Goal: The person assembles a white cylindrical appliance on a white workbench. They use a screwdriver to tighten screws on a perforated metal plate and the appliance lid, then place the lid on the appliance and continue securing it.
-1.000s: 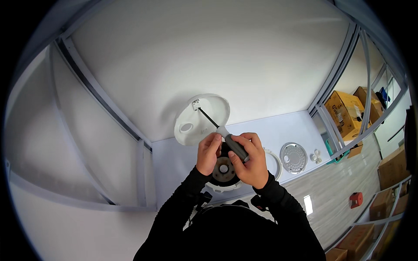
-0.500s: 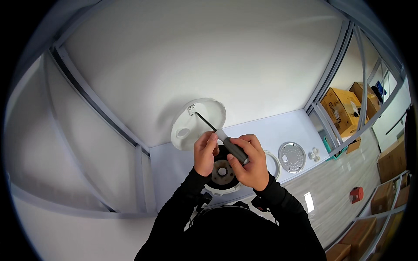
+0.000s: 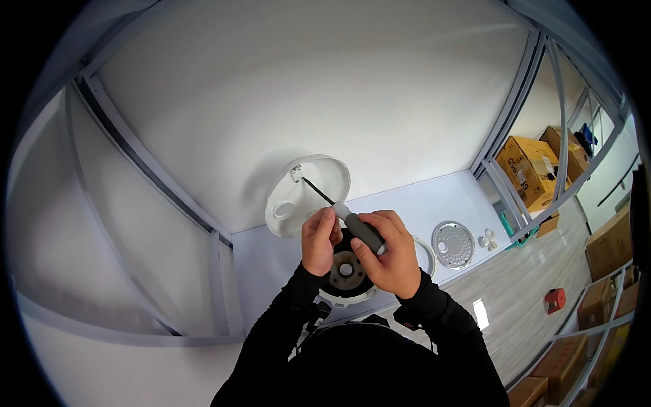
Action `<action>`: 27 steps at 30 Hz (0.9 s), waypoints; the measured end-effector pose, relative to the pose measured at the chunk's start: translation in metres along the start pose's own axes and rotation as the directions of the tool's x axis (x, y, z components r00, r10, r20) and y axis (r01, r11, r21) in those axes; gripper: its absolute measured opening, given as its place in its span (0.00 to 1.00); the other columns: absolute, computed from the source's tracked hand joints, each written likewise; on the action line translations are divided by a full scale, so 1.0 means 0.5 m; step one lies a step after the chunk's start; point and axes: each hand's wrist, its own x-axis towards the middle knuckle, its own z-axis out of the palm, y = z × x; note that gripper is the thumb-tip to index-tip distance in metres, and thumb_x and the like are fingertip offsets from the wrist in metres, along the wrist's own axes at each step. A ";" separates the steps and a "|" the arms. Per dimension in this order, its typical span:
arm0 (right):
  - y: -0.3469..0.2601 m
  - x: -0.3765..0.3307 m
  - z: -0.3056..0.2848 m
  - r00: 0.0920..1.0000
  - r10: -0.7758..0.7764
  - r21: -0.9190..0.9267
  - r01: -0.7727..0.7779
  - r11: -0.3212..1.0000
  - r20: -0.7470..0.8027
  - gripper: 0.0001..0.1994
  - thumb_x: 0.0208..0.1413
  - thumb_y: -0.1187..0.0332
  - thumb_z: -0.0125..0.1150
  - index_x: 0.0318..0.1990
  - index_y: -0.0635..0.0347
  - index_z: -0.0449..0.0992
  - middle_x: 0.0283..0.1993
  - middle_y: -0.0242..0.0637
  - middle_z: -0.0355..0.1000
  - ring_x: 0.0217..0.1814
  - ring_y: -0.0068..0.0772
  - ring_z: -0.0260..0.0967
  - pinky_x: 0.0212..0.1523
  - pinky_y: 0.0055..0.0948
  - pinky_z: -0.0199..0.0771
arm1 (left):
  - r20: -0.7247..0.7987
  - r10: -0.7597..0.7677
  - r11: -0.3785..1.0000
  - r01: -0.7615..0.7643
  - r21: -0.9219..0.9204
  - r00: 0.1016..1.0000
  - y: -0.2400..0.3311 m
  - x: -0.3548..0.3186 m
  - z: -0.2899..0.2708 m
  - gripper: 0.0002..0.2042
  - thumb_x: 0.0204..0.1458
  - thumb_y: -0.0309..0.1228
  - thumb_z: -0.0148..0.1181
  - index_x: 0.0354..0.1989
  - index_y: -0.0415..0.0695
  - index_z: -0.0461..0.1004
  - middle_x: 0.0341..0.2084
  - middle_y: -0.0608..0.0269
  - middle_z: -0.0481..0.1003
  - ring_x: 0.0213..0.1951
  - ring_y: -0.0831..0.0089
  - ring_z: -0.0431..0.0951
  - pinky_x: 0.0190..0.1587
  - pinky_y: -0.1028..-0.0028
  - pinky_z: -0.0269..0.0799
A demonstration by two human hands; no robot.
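Note:
My right hand is wrapped round the dark grey handle of a screwdriver. Its black shaft slants up and left, the tip close to a small fitting at the inner top of the raised white lid. Whether the tip touches a screw is too small to tell. My left hand is closed in a pinch at the screwdriver's light grey collar. Below both hands sits the round white base of a rice cooker, with a dark interior and a round metal plate in its middle. My hands hide part of it.
On the white table, to the right, lie a white ring, a perforated metal disc and several small white parts. A wall stands behind the lid. Cardboard boxes and a red object are farther right.
The view has shifted very slightly. The screwdriver and both hands stay in nearly the same place and grip; the lid appears a touch lower and more to the left.

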 end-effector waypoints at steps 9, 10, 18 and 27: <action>-0.016 0.003 0.003 0.999 0.033 -0.018 -0.033 0.999 0.000 0.19 0.54 0.71 0.69 0.53 0.68 0.75 0.45 0.52 0.75 0.43 0.53 0.77 0.42 0.39 0.79 | -0.024 0.013 1.000 -0.013 0.009 1.000 0.007 -0.001 0.005 0.16 0.69 0.40 0.54 0.29 0.45 0.71 0.19 0.76 0.60 0.20 0.85 0.54 0.24 0.78 0.50; -0.020 0.004 0.002 0.999 0.035 -0.038 -0.035 0.999 -0.006 0.19 0.55 0.71 0.69 0.53 0.67 0.75 0.44 0.52 0.76 0.42 0.53 0.78 0.41 0.39 0.79 | 0.004 0.010 1.000 -0.010 -0.006 1.000 0.004 0.001 -0.002 0.16 0.69 0.40 0.55 0.29 0.46 0.71 0.20 0.77 0.61 0.21 0.85 0.57 0.24 0.78 0.53; -0.064 0.015 -0.005 0.953 0.272 -0.213 -0.241 0.947 0.131 0.18 0.61 0.66 0.66 0.54 0.66 0.74 0.40 0.54 0.79 0.34 0.56 0.79 0.33 0.42 0.79 | 0.025 0.039 0.999 -0.038 -0.031 0.999 0.008 0.008 -0.006 0.17 0.69 0.40 0.54 0.27 0.47 0.68 0.19 0.76 0.59 0.21 0.85 0.54 0.24 0.78 0.50; -0.041 0.009 0.012 0.987 -0.142 -0.254 0.155 0.955 0.068 0.23 0.50 0.76 0.69 0.56 0.59 0.75 0.42 0.47 0.72 0.37 0.50 0.77 0.34 0.38 0.78 | 0.084 -0.002 0.994 0.012 -0.109 0.996 0.000 0.016 -0.022 0.16 0.70 0.40 0.53 0.30 0.45 0.71 0.20 0.76 0.60 0.21 0.84 0.54 0.24 0.78 0.51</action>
